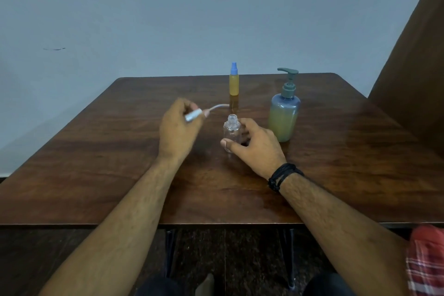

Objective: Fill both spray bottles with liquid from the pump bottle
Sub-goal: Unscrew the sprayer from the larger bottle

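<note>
Head view, looking down on a dark wooden bench [96, 175] set against a pale wall. Right hand [255, 145] steadies a small clear spray bottle [231, 133] standing upright near bench centre; thumb on the near side low on the body, fingers [242, 127] curled around the far side, so the hand is grasping it. Bottle neck is uncapped, threads showing, and it looks empty. Left hand [179, 127] is raised just left of that bottle, fingers clenched around the white spray head [193, 115], whose thin dip tube [217, 107] curves out to the right, free of the bottle. A second spray bottle [234, 83], slim, with a blue cap on and holding yellow liquid, stands upright further back, near the bench's far edge. The pump bottle [284, 118] stands upright to the right of the clear bottle, near the right hand but apart from it; grey-green pump nozzle points left, yellowish liquid filling roughly the lower two thirds. Black cord bracelet [283, 175] on the right wrist. Red checked cloth [426, 259] at the lower right corner.
</note>
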